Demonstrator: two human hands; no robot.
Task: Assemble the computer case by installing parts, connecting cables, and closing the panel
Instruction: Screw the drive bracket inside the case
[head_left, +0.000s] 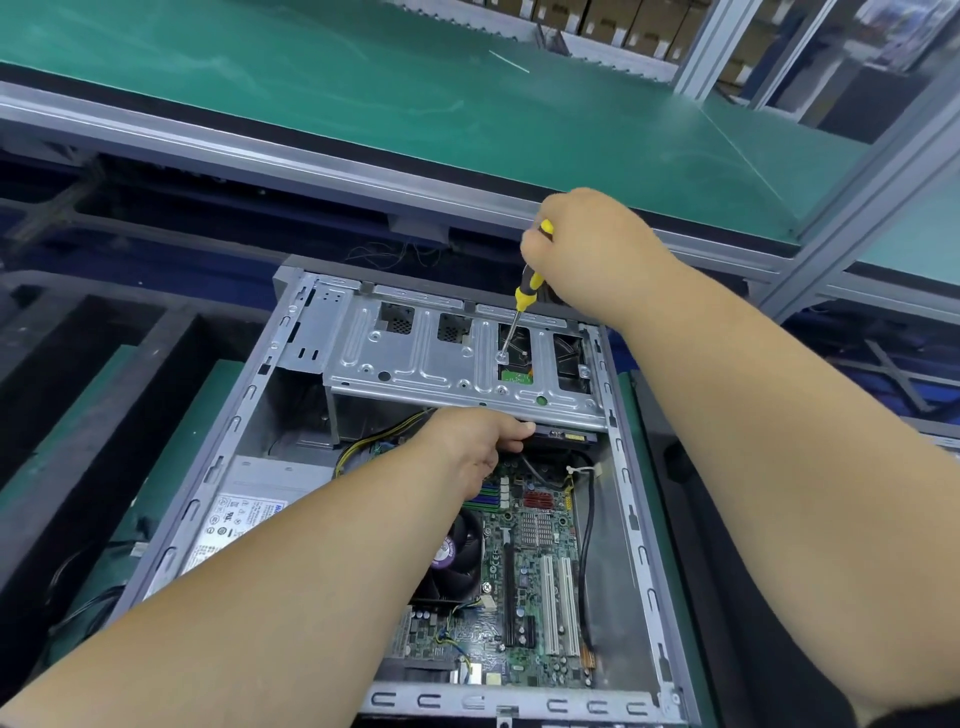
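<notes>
mid-assembly: the case (621, 467) lies open on the desk, board and fan fitted. right hand (587, 249) grips a screwdriver (524, 299) on the drive cage (415, 364); left hand (475, 441) holds the drive (563, 432) beneath. panel not yet on.

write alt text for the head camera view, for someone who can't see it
The right hand drives a yellow-handled screwdriver into the drive cage of an open computer case, while the left hand reaches under the cage, above the motherboard.
</notes>
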